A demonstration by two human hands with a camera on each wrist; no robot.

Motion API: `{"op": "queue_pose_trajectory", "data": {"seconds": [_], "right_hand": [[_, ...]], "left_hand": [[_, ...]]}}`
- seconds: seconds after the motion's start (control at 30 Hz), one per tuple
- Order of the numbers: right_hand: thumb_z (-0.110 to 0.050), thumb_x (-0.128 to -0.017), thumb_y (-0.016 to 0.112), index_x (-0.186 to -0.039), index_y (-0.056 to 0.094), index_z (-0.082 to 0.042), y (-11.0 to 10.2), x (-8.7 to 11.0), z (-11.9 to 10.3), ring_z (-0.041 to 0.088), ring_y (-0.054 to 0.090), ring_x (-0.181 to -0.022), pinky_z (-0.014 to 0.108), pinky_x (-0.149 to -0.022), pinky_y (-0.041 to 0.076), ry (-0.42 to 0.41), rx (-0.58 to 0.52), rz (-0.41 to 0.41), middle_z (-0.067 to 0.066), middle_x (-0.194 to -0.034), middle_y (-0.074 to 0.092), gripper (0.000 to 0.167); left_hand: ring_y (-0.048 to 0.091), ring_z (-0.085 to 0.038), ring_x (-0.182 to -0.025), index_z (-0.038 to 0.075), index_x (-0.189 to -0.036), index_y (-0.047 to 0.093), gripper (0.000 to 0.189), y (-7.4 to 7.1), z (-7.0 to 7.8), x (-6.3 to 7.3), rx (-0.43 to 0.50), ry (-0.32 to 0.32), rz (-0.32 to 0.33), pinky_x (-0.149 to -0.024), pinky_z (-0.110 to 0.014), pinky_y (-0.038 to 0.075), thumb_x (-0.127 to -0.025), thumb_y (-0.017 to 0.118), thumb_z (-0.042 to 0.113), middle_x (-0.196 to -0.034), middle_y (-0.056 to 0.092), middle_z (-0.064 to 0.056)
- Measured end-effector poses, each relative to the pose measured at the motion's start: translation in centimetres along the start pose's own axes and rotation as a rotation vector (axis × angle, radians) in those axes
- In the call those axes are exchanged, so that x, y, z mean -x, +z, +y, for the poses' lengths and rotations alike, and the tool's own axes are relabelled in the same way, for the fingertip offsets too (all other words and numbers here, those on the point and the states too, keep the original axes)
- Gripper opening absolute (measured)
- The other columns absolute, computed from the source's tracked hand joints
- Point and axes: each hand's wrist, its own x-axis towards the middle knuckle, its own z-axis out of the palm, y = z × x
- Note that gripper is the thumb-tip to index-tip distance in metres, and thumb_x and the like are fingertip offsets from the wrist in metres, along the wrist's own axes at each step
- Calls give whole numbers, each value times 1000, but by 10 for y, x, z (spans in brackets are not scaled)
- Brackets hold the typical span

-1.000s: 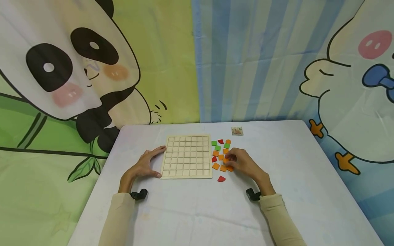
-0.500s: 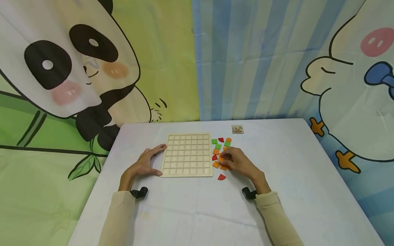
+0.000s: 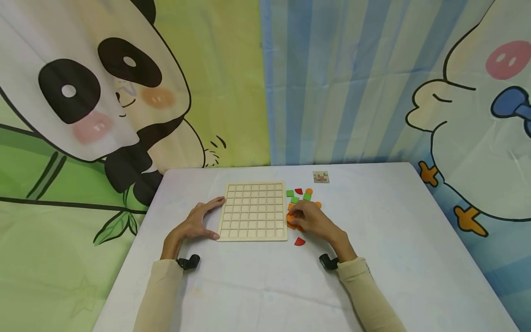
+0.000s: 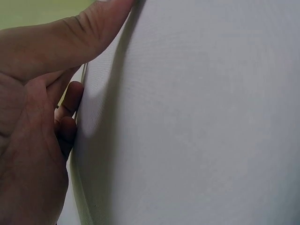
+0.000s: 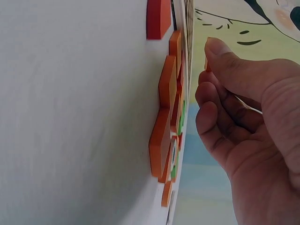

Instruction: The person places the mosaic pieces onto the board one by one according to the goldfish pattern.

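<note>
A pale wooden grid board [image 3: 253, 212] lies flat on the white table. My left hand [image 3: 195, 223] is spread at its left side, index fingertip at the left edge and thumb at the near left corner. In the left wrist view the thumb [image 4: 70, 40] stretches out over the table. My right hand [image 3: 313, 221] is beside the board's right edge, above the loose tiles. Thumb and finger pinch a small orange tile [image 5: 207, 64], of which only a sliver shows in the right wrist view. Orange tiles [image 5: 167, 82] lie below that hand, partly hidden by it in the head view.
Green tiles [image 3: 295, 200], a red quarter-round tile [image 3: 298, 191] and an orange round tile [image 3: 309, 191] lie right of the board. Another red quarter-round tile [image 3: 299, 241] lies nearer. A small patterned card [image 3: 321, 177] is at the back. Printed curtains stand behind the table [image 3: 249, 286].
My right hand has moved left across the tiles toward the board, uncovering an orange round tile on the right. The left hand has stayed at the board's edge.
</note>
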Motion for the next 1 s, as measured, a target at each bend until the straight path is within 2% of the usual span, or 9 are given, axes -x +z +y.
{"op": "queue_pose_trajectory", "data": {"seconds": [0.27, 0.5, 0.73, 1.0], "right_hand": [[-6, -95, 83, -111, 78, -2, 16, -11, -5, 9, 65, -88, 25, -82, 57, -44, 36, -25, 5, -101, 76, 17], [-9, -97, 82, -115, 77, -3, 25, -23, -15, 12, 65, -92, 27, -85, 56, -89, -9, -43, 5, -105, 75, 20], [-13, -97, 83, -117, 78, -5, 39, -42, -18, 12, 67, -95, 28, -88, 57, -108, -31, -76, 4, -108, 76, 22], [-8, -96, 83, -115, 79, -2, 52, -61, -26, 14, 67, -92, 27, -84, 57, -159, -26, -82, 8, -106, 77, 20]], "left_hand": [[49, -27, -120, 13, -166, 47, 124, 3, 0, 0, -5, -57, -34, -104, -48, 39, -59, 107, 32, -177, 40, -13], [50, -28, -120, 12, -165, 48, 124, 3, -1, -2, -18, -30, -15, -102, -46, 38, -58, 107, 29, -177, 40, -14], [49, -31, -130, 13, -167, 47, 125, -1, 0, -4, 7, -83, -52, -111, -55, 37, -59, 108, 30, -179, 37, -10], [49, -31, -131, 12, -166, 47, 126, -1, 2, -4, -2, -91, -53, -111, -54, 36, -58, 109, 29, -179, 36, -10]]}}
